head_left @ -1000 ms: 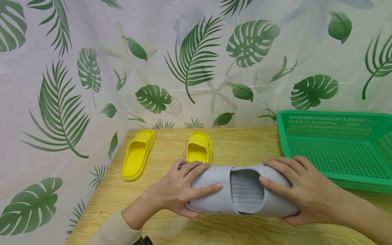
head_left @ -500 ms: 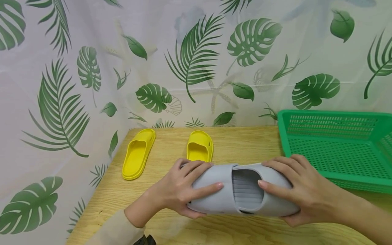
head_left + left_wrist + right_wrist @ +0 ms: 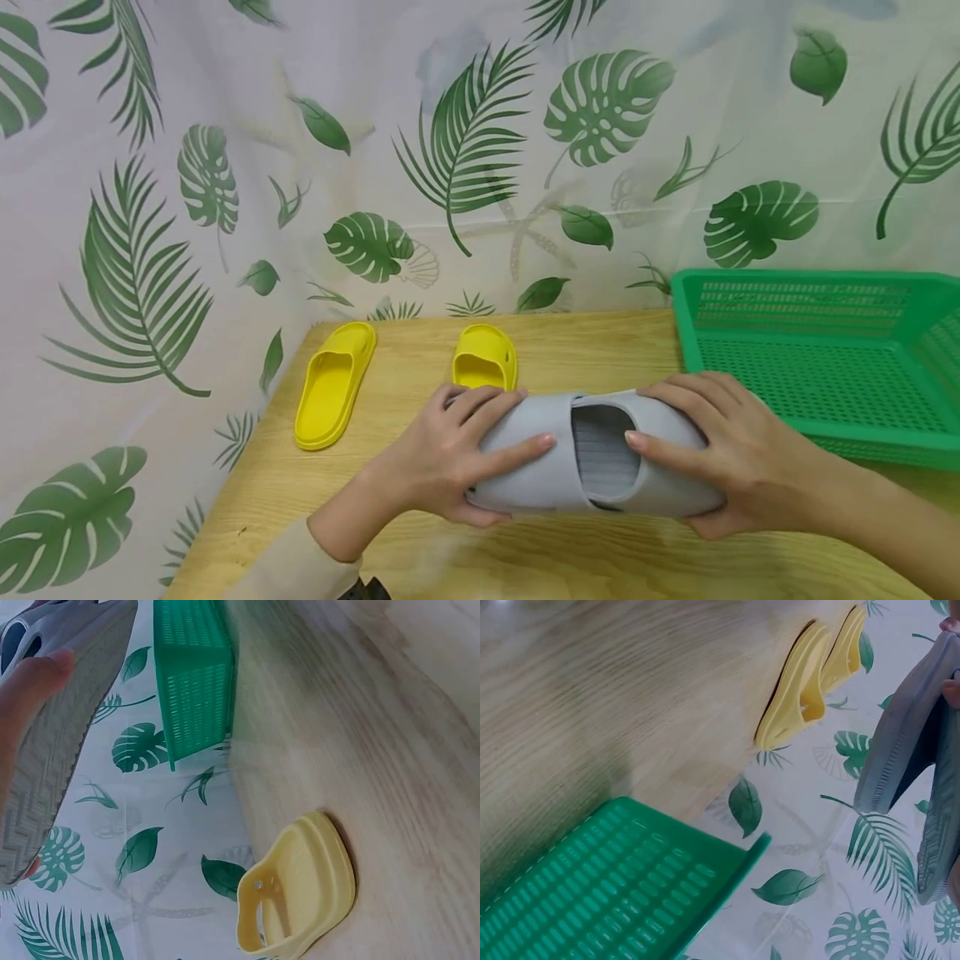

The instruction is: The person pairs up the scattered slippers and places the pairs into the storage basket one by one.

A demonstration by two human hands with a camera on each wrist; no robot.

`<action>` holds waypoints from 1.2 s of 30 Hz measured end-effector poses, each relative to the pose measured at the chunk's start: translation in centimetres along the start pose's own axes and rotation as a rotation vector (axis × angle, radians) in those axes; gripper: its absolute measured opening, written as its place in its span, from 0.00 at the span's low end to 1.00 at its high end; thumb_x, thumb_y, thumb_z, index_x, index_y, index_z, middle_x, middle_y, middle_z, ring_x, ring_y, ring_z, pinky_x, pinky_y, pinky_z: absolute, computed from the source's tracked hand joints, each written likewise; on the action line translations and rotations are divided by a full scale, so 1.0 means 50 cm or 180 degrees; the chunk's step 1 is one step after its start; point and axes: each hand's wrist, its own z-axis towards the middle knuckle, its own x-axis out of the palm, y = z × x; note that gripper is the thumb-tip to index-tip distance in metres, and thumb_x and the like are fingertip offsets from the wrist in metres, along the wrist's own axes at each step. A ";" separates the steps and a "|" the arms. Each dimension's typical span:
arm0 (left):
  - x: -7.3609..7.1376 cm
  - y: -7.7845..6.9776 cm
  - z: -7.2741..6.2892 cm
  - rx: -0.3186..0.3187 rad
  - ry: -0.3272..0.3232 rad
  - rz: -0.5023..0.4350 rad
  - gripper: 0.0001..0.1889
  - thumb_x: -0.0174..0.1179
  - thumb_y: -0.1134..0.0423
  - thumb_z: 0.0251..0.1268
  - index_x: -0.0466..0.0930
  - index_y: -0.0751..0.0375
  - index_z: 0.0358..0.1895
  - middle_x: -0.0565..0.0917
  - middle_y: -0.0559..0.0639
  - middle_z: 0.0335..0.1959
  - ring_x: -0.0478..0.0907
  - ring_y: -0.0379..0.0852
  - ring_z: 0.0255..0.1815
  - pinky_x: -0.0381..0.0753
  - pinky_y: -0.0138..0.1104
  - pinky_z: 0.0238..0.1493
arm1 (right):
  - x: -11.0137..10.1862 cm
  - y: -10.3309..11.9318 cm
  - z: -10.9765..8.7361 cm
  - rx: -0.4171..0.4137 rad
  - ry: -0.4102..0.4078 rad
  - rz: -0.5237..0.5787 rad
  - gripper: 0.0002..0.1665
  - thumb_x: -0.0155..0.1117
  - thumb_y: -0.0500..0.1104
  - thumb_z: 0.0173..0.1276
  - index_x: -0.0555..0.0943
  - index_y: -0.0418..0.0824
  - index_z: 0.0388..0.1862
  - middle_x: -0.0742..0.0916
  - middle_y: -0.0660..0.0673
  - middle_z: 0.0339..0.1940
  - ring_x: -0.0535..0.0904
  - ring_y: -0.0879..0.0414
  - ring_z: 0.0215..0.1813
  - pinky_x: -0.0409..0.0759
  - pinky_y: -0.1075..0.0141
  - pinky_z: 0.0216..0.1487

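A pair of grey slippers (image 3: 551, 483) is held in the air above the table, fitted together with their openings meeting in the middle. My left hand (image 3: 465, 458) grips the left end, its thumb lying across the grey upper. At the other end my right hand (image 3: 735, 454) grips with fingers over the top and the thumb near the opening. The right wrist view shows two soles of the grey slippers (image 3: 907, 727) with a dark gap between them. Behind the left hand, a yellow slipper (image 3: 483, 346) stands on the table, partly hidden.
Another yellow slipper (image 3: 330, 392) lies farther left on the wooden table (image 3: 405, 350). A green plastic basket (image 3: 686, 325) with perforated walls stands at the right. A leaf-patterned sheet (image 3: 450, 108) hangs behind and along the left side.
Both hands have raised the grey slippers slightly, and the opening between them looks a little narrower. The head view has shifted a little. The yellow slippers and basket stay in place.
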 end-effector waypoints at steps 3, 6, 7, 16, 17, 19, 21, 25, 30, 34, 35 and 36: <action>-0.003 0.004 0.001 -0.0053 0.0093 0.0060 0.39 0.47 0.25 0.50 0.70 0.41 0.64 0.73 0.60 0.61 0.73 0.54 0.55 0.76 0.45 0.42 | 0.003 -0.009 0.001 -0.0050 -0.0085 0.0042 0.32 0.45 0.66 0.62 0.73 0.51 0.59 0.78 0.31 0.52 0.71 0.41 0.50 0.61 0.56 0.58; -0.003 0.008 0.003 -0.0057 0.0144 0.0085 0.41 0.46 0.23 0.49 0.70 0.42 0.64 0.71 0.60 0.63 0.73 0.54 0.57 0.77 0.47 0.44 | 0.005 -0.015 -0.003 -0.0043 -0.0114 0.0056 0.32 0.46 0.66 0.62 0.73 0.51 0.58 0.78 0.30 0.52 0.71 0.40 0.50 0.59 0.57 0.58; -0.003 0.009 0.004 -0.0066 0.0166 0.0080 0.42 0.46 0.22 0.49 0.70 0.41 0.64 0.71 0.61 0.63 0.72 0.55 0.57 0.77 0.47 0.44 | 0.006 -0.016 -0.005 -0.0037 -0.0120 0.0064 0.32 0.46 0.66 0.62 0.73 0.51 0.58 0.78 0.30 0.52 0.71 0.40 0.50 0.60 0.57 0.58; 0.018 0.014 0.018 -0.0096 0.0160 0.0230 0.39 0.47 0.23 0.47 0.72 0.38 0.62 0.73 0.61 0.59 0.75 0.55 0.51 0.77 0.48 0.39 | 0.011 -0.036 -0.018 -0.0011 -0.0005 -0.0049 0.34 0.43 0.68 0.62 0.73 0.51 0.58 0.77 0.30 0.53 0.70 0.39 0.51 0.62 0.51 0.50; 0.021 0.015 0.020 -0.0093 0.0137 0.0243 0.39 0.47 0.24 0.48 0.72 0.38 0.62 0.73 0.61 0.59 0.74 0.55 0.51 0.76 0.48 0.40 | 0.011 -0.040 -0.018 -0.0012 0.0009 -0.0064 0.34 0.43 0.68 0.62 0.73 0.50 0.58 0.77 0.30 0.53 0.70 0.39 0.52 0.62 0.51 0.51; 0.029 0.017 0.024 -0.0089 0.0094 0.0269 0.38 0.46 0.24 0.48 0.72 0.38 0.61 0.73 0.61 0.58 0.74 0.55 0.52 0.76 0.48 0.41 | 0.010 -0.047 -0.020 -0.0026 0.0019 -0.0088 0.34 0.42 0.68 0.63 0.73 0.50 0.57 0.77 0.30 0.53 0.70 0.38 0.52 0.62 0.50 0.51; 0.035 0.018 0.028 -0.0086 0.0060 0.0291 0.38 0.46 0.25 0.49 0.72 0.38 0.61 0.73 0.62 0.58 0.74 0.55 0.52 0.76 0.48 0.41 | 0.007 -0.052 -0.022 -0.0025 0.0048 -0.0120 0.34 0.41 0.68 0.63 0.73 0.49 0.57 0.76 0.29 0.54 0.70 0.37 0.52 0.61 0.49 0.51; 0.043 0.021 0.037 -0.0078 0.0053 0.0303 0.37 0.46 0.25 0.49 0.71 0.38 0.62 0.73 0.62 0.59 0.74 0.56 0.53 0.74 0.48 0.42 | -0.003 -0.058 -0.030 0.0057 0.0234 -0.0168 0.36 0.45 0.70 0.61 0.72 0.49 0.59 0.75 0.29 0.57 0.69 0.37 0.54 0.61 0.48 0.52; 0.048 0.022 0.047 -0.0070 0.0047 0.0315 0.37 0.46 0.26 0.50 0.70 0.38 0.62 0.73 0.62 0.59 0.74 0.57 0.54 0.73 0.48 0.43 | -0.015 -0.058 -0.035 0.0223 0.0539 -0.0281 0.47 0.61 0.74 0.49 0.70 0.50 0.63 0.72 0.31 0.61 0.66 0.37 0.59 0.61 0.47 0.54; 0.053 0.023 0.065 -0.0027 0.0020 0.0331 0.36 0.45 0.26 0.51 0.72 0.38 0.62 0.73 0.62 0.59 0.74 0.56 0.53 0.74 0.49 0.44 | -0.019 -0.055 -0.032 0.0301 0.0519 -0.0383 0.43 0.44 0.76 0.59 0.68 0.50 0.64 0.71 0.32 0.61 0.66 0.37 0.59 0.62 0.47 0.55; 0.055 0.025 0.072 -0.0020 0.0016 0.0342 0.36 0.45 0.27 0.51 0.72 0.38 0.62 0.73 0.62 0.59 0.74 0.56 0.53 0.74 0.49 0.43 | -0.020 -0.055 -0.031 0.0315 0.0482 -0.0416 0.42 0.40 0.75 0.61 0.69 0.50 0.64 0.72 0.32 0.61 0.67 0.37 0.58 0.62 0.46 0.54; 0.057 0.026 0.078 -0.0010 0.0018 0.0354 0.36 0.44 0.27 0.52 0.71 0.38 0.62 0.73 0.61 0.59 0.74 0.56 0.53 0.74 0.49 0.43 | -0.021 -0.055 -0.030 0.0338 0.0456 -0.0433 0.42 0.36 0.75 0.63 0.69 0.50 0.63 0.72 0.32 0.60 0.67 0.37 0.58 0.62 0.45 0.53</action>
